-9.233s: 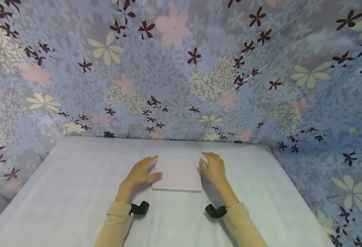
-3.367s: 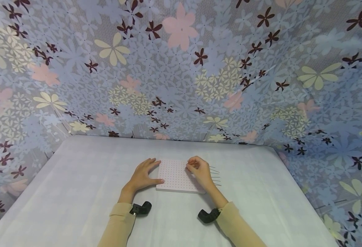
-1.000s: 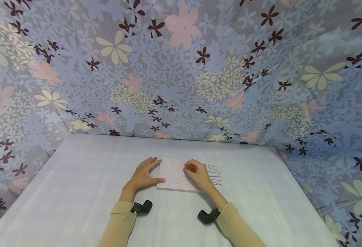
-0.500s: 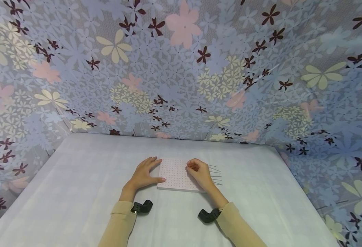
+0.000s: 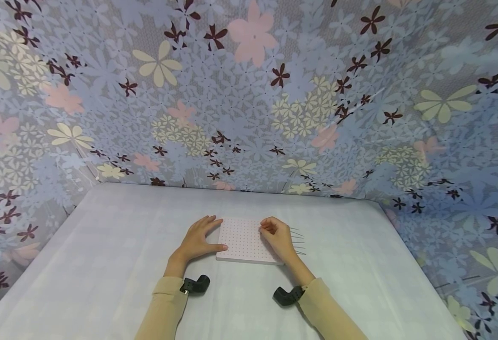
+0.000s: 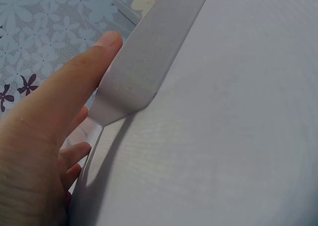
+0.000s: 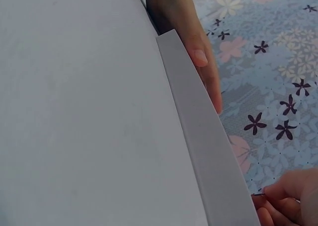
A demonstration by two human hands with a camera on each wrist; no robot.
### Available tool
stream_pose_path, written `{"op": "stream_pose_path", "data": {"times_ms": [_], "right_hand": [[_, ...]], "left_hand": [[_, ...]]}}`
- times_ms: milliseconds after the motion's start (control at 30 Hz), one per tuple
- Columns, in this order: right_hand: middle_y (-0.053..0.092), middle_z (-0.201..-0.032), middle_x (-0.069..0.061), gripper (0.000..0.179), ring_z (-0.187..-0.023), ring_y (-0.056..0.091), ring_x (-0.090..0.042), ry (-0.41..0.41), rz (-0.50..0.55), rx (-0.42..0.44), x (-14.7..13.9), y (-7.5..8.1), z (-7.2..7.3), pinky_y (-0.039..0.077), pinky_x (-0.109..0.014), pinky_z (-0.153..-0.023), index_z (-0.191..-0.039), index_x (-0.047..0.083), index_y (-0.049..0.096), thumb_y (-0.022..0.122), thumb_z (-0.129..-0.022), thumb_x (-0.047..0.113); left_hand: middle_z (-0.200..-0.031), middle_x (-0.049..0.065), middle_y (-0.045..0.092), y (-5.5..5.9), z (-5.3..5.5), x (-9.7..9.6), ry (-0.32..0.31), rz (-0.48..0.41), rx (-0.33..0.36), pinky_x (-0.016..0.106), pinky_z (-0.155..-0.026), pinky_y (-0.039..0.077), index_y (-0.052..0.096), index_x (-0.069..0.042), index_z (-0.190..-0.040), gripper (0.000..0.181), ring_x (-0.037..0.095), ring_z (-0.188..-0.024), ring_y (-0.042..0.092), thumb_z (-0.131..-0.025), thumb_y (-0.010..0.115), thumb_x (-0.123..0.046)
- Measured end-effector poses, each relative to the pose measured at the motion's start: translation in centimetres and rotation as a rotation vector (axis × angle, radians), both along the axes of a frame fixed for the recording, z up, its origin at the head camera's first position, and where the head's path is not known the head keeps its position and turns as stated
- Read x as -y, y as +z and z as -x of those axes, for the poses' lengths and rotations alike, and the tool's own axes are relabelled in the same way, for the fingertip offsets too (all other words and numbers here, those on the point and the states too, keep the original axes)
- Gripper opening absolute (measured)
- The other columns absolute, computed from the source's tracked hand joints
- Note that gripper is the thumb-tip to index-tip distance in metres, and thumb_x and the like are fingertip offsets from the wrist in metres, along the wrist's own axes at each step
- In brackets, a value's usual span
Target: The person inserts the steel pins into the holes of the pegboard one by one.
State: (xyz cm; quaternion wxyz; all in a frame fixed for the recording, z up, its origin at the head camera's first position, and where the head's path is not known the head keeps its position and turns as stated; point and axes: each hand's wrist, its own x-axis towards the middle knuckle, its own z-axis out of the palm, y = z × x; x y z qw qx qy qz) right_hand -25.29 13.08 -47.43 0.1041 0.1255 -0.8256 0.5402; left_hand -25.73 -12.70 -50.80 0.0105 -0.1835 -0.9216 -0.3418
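A square white board (image 5: 241, 241) with a grid of small reddish dots lies flat in the middle of the table. My left hand (image 5: 196, 243) spans its left side, fingers spread, with the thumb resting at the near left corner. In the left wrist view that thumb (image 6: 94, 57) lies along the top of the board's side wall (image 6: 144, 52). Over the board's right part, my right hand (image 5: 277, 240) pinches something thin between thumb and fingertips. The right wrist view shows a short dark end of this thin stick (image 7: 259, 194). Several thin dark sticks (image 5: 298, 242) lie right of the board, partly behind the hand.
A white cloth covers the table (image 5: 117, 264). A flowered fabric (image 5: 240, 118) hangs behind it and at both sides. Black curved camera mounts (image 5: 198, 284) sit on both wrists, above the tabletop.
Earlier, both hands hovered at the board's sides. The left settled on its left edge and the right came over the board, pinching. In the last second the right hand shifted slightly right; the left stayed.
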Motion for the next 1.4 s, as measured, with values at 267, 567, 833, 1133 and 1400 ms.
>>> {"op": "stream_pose_path", "data": {"times_ms": [267, 567, 833, 1133, 1400], "right_hand": [[0.068, -0.087, -0.025, 0.013, -0.078, 0.064, -0.03, -0.01, -0.014, -0.009, 0.2, 1.2, -0.7, 0.049, -0.014, -0.066, -0.093, -0.013, 0.064, 0.063, -0.081, -0.01], [0.069, -0.084, -0.022, 0.009, -0.073, 0.062, -0.019, -0.015, -0.037, 0.014, 0.3, 1.1, -0.8, 0.047, -0.013, -0.064, -0.09, -0.011, 0.066, 0.066, -0.081, -0.007], [0.069, -0.083, -0.021, 0.009, -0.071, 0.059, -0.014, 0.0, -0.048, 0.013, 0.4, 1.1, -1.1, 0.047, -0.013, -0.064, -0.089, -0.011, 0.066, 0.066, -0.081, -0.007], [0.069, -0.081, -0.02, 0.007, -0.069, 0.059, -0.013, -0.036, -0.059, 0.0, 0.3, 0.2, -0.5, 0.047, -0.012, -0.063, -0.087, -0.01, 0.067, 0.066, -0.08, -0.009], [0.07, -0.081, -0.016, 0.007, -0.069, 0.057, -0.009, -0.085, -0.044, 0.0, -0.7, -2.3, 1.0, 0.046, -0.012, -0.062, -0.087, -0.004, 0.069, 0.07, -0.08, -0.003]], "left_hand": [[-0.151, 0.015, 0.038, -0.2, 0.2, 0.2, 0.006, 0.013, 0.006, 0.058, -0.116, 0.021, 0.046, -0.016, -0.142, 0.086, 0.038, -0.143, 0.027, -0.069, 0.077, -0.05], [-0.148, 0.018, 0.041, -0.4, 0.0, 0.0, 0.003, -0.05, -0.043, 0.061, -0.115, 0.021, 0.049, -0.015, -0.139, 0.088, 0.041, -0.141, 0.03, -0.068, 0.074, -0.061], [-0.147, 0.019, 0.042, -0.4, 0.0, 0.1, 0.002, -0.061, -0.052, 0.062, -0.114, 0.021, 0.05, -0.014, -0.138, 0.088, 0.043, -0.14, 0.031, -0.068, 0.074, -0.061], [-0.152, 0.015, 0.037, -0.1, 0.0, 0.1, 0.008, 0.011, 0.015, 0.058, -0.116, 0.021, 0.046, -0.016, -0.142, 0.085, 0.038, -0.144, 0.027, -0.07, 0.077, -0.051], [-0.152, 0.014, 0.037, 0.0, 0.1, 0.1, 0.007, 0.006, 0.013, 0.058, -0.117, 0.021, 0.046, -0.017, -0.142, 0.086, 0.038, -0.144, 0.027, -0.069, 0.077, -0.051]]}}
